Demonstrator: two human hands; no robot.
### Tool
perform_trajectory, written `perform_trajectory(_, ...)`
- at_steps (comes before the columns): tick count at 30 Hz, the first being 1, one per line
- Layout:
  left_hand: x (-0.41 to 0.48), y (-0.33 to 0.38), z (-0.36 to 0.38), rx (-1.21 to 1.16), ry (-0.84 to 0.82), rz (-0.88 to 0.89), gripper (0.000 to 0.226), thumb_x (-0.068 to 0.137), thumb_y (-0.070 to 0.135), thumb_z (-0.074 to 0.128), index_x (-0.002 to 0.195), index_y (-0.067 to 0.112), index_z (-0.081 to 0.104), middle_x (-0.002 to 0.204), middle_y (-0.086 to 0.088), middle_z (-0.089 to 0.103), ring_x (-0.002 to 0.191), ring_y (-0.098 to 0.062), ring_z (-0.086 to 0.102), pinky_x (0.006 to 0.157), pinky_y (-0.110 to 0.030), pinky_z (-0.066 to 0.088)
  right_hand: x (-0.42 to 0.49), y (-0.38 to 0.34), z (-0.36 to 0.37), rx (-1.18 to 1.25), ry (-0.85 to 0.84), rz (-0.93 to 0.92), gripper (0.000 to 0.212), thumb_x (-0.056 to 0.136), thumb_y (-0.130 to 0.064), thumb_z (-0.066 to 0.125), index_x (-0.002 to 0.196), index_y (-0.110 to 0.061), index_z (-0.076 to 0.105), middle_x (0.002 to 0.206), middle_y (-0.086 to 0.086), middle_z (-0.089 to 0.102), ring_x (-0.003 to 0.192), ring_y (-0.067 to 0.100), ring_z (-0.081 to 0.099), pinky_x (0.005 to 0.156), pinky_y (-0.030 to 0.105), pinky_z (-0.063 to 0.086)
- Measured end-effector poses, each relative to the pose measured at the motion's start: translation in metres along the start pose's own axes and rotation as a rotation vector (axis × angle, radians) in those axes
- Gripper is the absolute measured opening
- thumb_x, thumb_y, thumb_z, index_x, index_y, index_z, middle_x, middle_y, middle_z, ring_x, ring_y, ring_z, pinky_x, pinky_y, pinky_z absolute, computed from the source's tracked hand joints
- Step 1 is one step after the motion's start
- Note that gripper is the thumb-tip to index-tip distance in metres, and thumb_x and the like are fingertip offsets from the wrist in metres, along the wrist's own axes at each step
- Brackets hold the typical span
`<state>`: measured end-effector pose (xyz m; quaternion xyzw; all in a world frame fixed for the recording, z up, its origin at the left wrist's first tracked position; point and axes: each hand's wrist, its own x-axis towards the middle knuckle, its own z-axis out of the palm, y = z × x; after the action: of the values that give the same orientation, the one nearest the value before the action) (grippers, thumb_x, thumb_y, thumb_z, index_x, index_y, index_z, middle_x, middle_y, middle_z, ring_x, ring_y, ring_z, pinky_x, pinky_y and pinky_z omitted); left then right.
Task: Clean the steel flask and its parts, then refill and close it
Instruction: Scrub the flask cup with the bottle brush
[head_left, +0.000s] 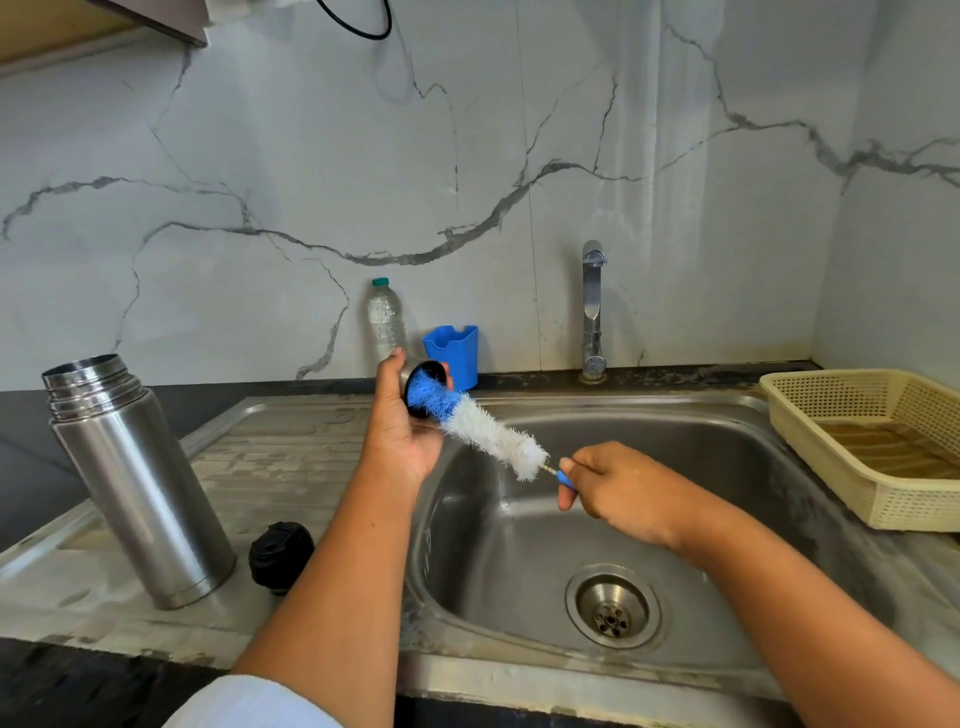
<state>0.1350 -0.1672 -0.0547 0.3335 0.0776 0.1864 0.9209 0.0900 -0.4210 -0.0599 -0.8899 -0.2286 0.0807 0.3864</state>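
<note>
**Early days: you're only on the cup**

Your left hand (402, 431) curls round the cup (410, 373) above the sink's (727, 441) left rim, with the brush (488, 434) tip inside it. Your right hand (623, 493) pinches the handle. The flask (140, 478) stands open on the drainboard (291, 441), black stopper (280, 556) just beside it. I'd guess rinsing, refilling and closing are all left.

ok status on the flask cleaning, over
Left hand holds flask cup, right hand pinches brush handle, bristles inside cup. Flask body open, upright on drainboard, black stopper beside it. Nothing blocking.
</note>
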Motion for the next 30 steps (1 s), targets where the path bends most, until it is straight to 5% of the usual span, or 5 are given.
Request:
perform_trajectory(4, 0.002, 0.007, 0.000, -0.043, 0.072, 0.059, 0.046, 0.084, 0.033, 0.080, 0.118, 0.010, 0.062, 0.094, -0.012, 0.072, 0.075, -0.021, 0.072, 0.073, -0.036, 0.062, 0.000, 0.006, -0.007, 0.072, -0.002, 0.007, 0.044, 0.108, -0.040, 0.039, 0.085, -0.021, 0.071, 0.060, -0.004, 0.045, 0.053, 0.009, 0.037, 0.060, 0.030, 0.035)
perform_trajectory(7, 0.000, 0.001, 0.000, 0.053, 0.003, 0.057, 0.030, 0.086, 0.032, 0.078, 0.105, 0.015, 0.063, 0.092, -0.011, 0.071, 0.074, -0.020, 0.071, 0.079, -0.036, 0.061, -0.001, 0.006, -0.006, 0.108, -0.035, 0.028, 0.043, 0.108, -0.040, 0.039, 0.089, -0.018, 0.071, 0.060, -0.004, 0.043, 0.050, 0.008, 0.034, 0.052, 0.026, 0.032)
perform_trajectory(16, -0.003, -0.004, 0.007, 0.064, -0.017, 0.013, 0.031, 0.090, 0.033, 0.075, 0.109, 0.012, 0.062, 0.086, -0.011, 0.072, 0.069, -0.020, 0.070, 0.064, -0.033, 0.061, -0.002, 0.005, -0.007, 0.282, -0.087, 0.094, 0.042, 0.109, -0.038, 0.040, 0.097, -0.011, 0.069, 0.060, -0.005, 0.041, 0.048, 0.008, 0.027, 0.045, 0.023, 0.021)
perform_trajectory(21, 0.006, 0.001, 0.005, 0.079, 0.087, 0.061, 0.047, 0.088, 0.034, 0.079, 0.123, 0.008, 0.063, 0.104, -0.013, 0.075, 0.088, -0.024, 0.076, 0.079, -0.044, 0.064, 0.004, 0.011, -0.014, -0.004, 0.068, -0.016, 0.038, 0.106, -0.041, 0.045, 0.087, -0.021, 0.071, 0.067, 0.000, 0.054, 0.055, 0.010, 0.044, 0.057, 0.025, 0.038)
perform_trajectory(30, 0.001, -0.008, 0.006, 0.131, 0.121, -0.065, 0.056, 0.088, 0.046, 0.077, 0.130, 0.013, 0.059, 0.118, -0.018, 0.071, 0.100, -0.032, 0.074, 0.070, -0.044, 0.064, 0.011, 0.021, -0.015, -0.235, 0.257, 0.010, 0.017, 0.101, -0.034, 0.060, 0.103, -0.025, 0.075, 0.083, -0.002, 0.070, 0.074, 0.019, 0.066, 0.069, 0.034, 0.058)
